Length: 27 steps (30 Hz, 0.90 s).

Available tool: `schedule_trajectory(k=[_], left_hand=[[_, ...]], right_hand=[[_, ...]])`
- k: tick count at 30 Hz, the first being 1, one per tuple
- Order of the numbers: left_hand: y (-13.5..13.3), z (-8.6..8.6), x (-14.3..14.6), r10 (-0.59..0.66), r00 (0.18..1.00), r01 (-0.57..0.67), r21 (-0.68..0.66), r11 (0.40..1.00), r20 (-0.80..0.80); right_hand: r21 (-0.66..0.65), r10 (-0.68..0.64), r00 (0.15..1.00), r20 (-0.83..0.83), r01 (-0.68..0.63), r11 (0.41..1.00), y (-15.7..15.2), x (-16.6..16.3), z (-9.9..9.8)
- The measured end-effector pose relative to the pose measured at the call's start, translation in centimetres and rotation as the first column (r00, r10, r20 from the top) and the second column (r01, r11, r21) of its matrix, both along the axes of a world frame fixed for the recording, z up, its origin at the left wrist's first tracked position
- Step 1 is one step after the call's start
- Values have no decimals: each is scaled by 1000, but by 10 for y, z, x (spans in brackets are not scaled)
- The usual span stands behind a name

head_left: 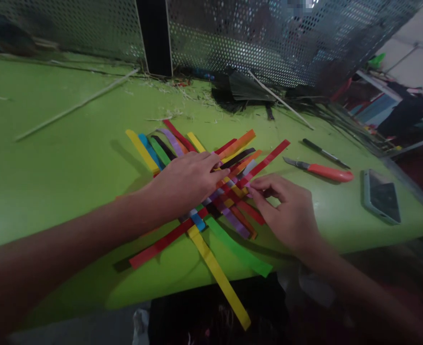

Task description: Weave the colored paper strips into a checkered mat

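Colourful flat strips [229,202] cross over and under each other in a woven patch, with loose ends fanning out on all sides. Across the middle of the weave lies my left hand [188,177], palm down with fingers stretched out, hiding part of the pattern. At the patch's right side my right hand [283,203] is closed in a pinch, thumb against forefinger, on a strip end; its exact colour is hard to make out. A long yellow strip [220,275] hangs past the table's front edge. Beside it a bright green strip [240,247] reaches toward that edge.
On the green table [71,158], a red-handled knife [326,172], a black pen [324,152] and a phone [381,196] lie at the right. Thin sticks [78,103], dark strips [249,88] and shavings lie toward the perforated metal panel [233,40] at the back.
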<state>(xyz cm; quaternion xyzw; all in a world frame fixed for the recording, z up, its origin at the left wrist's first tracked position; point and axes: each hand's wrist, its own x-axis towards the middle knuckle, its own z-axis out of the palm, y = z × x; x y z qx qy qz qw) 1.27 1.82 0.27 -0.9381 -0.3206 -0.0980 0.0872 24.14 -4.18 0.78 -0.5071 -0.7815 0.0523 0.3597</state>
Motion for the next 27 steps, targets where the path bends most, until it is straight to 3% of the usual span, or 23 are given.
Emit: schedule_trajectory(k=[5, 14, 22, 27], left_hand=[[0, 0, 1, 14, 1000, -14, 2, 1000, 1], [1, -1, 2, 7, 1000, -7, 20, 1000, 1], [1, -1, 1, 23, 1000, -23, 15, 1000, 0], [0, 1, 2, 31, 1000, -31, -12, 999, -3]], right_hand=[[65, 21, 999, 45, -24, 998, -8, 4, 1], [118, -91, 994, 57, 84, 989, -7, -2, -4], [-52, -93, 990, -109, 87, 995, 1, -8, -3], [-344, -249, 919, -305, 138, 929, 2, -8, 4]])
